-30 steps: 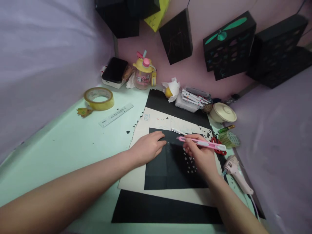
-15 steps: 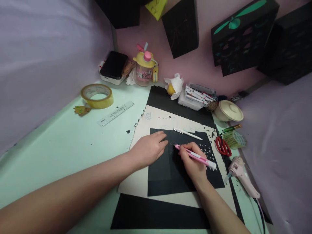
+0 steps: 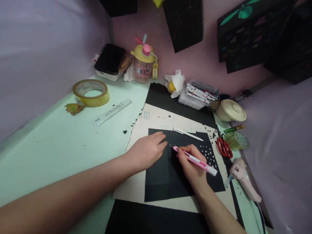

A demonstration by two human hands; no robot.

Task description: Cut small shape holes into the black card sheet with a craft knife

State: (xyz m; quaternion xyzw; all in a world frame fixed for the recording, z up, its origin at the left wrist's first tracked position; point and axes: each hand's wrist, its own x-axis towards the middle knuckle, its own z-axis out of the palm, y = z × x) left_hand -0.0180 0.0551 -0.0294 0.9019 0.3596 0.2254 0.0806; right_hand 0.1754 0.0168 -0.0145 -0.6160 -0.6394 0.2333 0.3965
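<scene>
My right hand (image 3: pixel 195 165) is closed around a pink craft knife (image 3: pixel 198 162), its tip on a black sheet (image 3: pixel 158 178). Small cut-out shapes pierce the sheet's right side. My left hand (image 3: pixel 148 151) lies flat with fingers out on the sheet's upper left part, holding nothing. A white pen (image 3: pixel 188 134) rests across the sheet's top edge. Under the sheet is a pale board (image 3: pixel 134 188) with pencil marks and black scraps near its upper right corner.
A tape roll (image 3: pixel 91 92) and a clear ruler (image 3: pixel 112 112) lie at left. A cup (image 3: pixel 143 66) and pen box (image 3: pixel 197 96) stand behind. Red-handled scissors (image 3: pixel 224 148) and a pink glue gun (image 3: pixel 245 180) are at right.
The view has shifted slightly. The knife tip has moved a little left and down with my right hand. My left hand stays on the sheet.
</scene>
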